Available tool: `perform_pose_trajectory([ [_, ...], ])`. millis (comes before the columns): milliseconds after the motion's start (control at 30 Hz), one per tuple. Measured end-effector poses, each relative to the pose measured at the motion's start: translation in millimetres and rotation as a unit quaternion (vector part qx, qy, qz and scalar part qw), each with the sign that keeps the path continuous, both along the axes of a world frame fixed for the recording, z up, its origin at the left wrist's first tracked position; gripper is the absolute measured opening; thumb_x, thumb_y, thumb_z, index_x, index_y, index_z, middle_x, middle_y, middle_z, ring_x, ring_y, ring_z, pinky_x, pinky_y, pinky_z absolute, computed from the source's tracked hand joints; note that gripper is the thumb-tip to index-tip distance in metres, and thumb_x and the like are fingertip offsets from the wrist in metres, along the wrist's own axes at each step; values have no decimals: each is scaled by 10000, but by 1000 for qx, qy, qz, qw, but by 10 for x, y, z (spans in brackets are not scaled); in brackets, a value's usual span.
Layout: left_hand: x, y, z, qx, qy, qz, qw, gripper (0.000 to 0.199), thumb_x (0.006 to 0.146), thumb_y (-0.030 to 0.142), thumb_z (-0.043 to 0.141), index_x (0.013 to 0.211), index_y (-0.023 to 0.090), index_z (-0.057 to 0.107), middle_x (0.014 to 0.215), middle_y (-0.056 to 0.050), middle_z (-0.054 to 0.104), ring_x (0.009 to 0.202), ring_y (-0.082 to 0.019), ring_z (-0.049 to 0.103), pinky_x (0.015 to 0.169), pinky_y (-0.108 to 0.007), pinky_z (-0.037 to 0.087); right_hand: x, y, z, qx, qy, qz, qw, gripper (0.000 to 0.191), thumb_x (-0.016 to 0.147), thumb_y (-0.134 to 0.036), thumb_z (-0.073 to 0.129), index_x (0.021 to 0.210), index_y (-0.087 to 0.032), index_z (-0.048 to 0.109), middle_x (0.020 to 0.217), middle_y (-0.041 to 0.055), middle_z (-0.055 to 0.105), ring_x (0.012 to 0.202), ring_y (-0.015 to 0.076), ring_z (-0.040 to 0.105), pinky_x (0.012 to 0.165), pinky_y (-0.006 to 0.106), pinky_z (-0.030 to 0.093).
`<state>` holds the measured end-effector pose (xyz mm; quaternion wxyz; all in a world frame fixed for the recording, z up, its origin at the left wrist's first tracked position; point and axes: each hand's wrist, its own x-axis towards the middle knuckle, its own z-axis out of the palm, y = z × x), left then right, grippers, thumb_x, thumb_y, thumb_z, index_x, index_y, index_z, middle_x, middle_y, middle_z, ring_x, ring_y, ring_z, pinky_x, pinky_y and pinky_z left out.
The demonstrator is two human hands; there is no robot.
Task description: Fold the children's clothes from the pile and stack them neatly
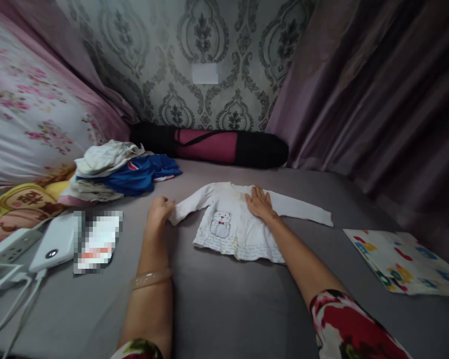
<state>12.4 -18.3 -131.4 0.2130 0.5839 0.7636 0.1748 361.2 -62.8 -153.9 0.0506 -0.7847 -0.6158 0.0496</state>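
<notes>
A small white long-sleeved baby top [224, 204] lies spread on the grey sheet, with a bear print on its left part and lines of printed writing along the hem. At the end of its left sleeve, my left hand [160, 212] has its thumb and fingers closed on the cuff. My right hand [260, 202] rests flat on the upper chest near the neckline, fingers stretched out. Beyond it the right sleeve reaches straight out to the right. A bangle circles my left wrist.
Folded clothes [112, 169], a power bank [58, 244], a power strip [11, 249] with cables and a blurred flat item [99, 242] lie left. A folded patterned cloth [407, 264] is at right. A black and maroon long bag [209, 145] lies along the wall.
</notes>
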Motion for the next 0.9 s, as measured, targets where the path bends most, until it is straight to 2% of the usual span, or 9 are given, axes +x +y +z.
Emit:
perform_pose_trajectory([
  [100, -167, -54, 60, -37, 9, 23, 999, 280, 847, 400, 507, 863, 164, 656, 760, -110, 680, 727, -251, 649, 599, -299, 450, 33, 9, -54, 9, -11, 5, 1000, 663, 1010, -454, 158, 1526, -45, 231, 1602, 148, 191, 1475, 259, 151, 1189, 478, 98],
  [267, -283, -152, 154, -116, -63, -11, 991, 303, 808, 384, 520, 594, 182, 593, 496, -42, 557, 525, -184, 564, 489, -249, 399, 39, 40, -80, 3, -26, 8, 1000, 674, 1006, -460, 146, 1524, -37, 227, 1600, 158, 194, 1472, 268, 159, 1183, 496, 122],
  [367, -264, -166, 130, -151, -128, -41, 979, 359, 787, 400, 547, 498, 186, 561, 441, -47, 529, 448, -168, 522, 449, -250, 375, 34, 56, -92, 3, -34, 7, 999, 668, 1005, -452, 142, 1522, -39, 233, 1598, 161, 196, 1469, 274, 168, 1178, 501, 131],
  [467, -228, -129, 31, -163, -162, -31, 973, 366, 740, 432, 597, 470, 191, 547, 410, -54, 520, 407, -168, 499, 427, -262, 366, 27, 64, -87, -1, -31, 3, 1000, 667, 1004, -449, 140, 1526, -42, 225, 1602, 162, 184, 1471, 278, 161, 1176, 495, 134],
  [600, -215, -52, -94, -123, -117, -24, 985, 318, 680, 453, 628, 491, 206, 558, 391, -42, 512, 406, -174, 504, 414, -261, 355, 9, 105, -11, -19, -29, -5, 999, 666, 1001, -453, 150, 1524, -49, 237, 1598, 169, 197, 1466, 275, 181, 1171, 474, 148],
  [733, -206, -53, -61, -83, -106, -17, 991, 246, 627, 379, 656, 495, 203, 545, 418, -18, 493, 446, -167, 506, 427, -257, 342, -136, 193, 134, -9, -33, -14, 999, 582, 985, -354, 272, 1478, -49, 327, 1562, 189, 287, 1439, 273, 252, 1167, 467, 151],
  [833, -189, -83, 7, -68, -141, -7, 988, 189, 610, 328, 671, 543, 190, 559, 459, -9, 506, 483, -164, 521, 446, -251, 356, -394, 275, 211, 43, -24, 69, 996, 512, 981, -250, 269, 1456, -82, 360, 1551, 168, 320, 1434, 245, 263, 1163, 449, 168],
  [900, -194, -90, 17, -32, -155, -8, 987, 185, 618, 327, 674, 576, 184, 566, 484, -10, 517, 502, -164, 530, 457, -249, 368, -607, 340, 224, 42, 0, 133, 990, 504, 991, -236, 245, 1457, -86, 364, 1550, 158, 328, 1432, 232, 273, 1162, 422, 187],
])
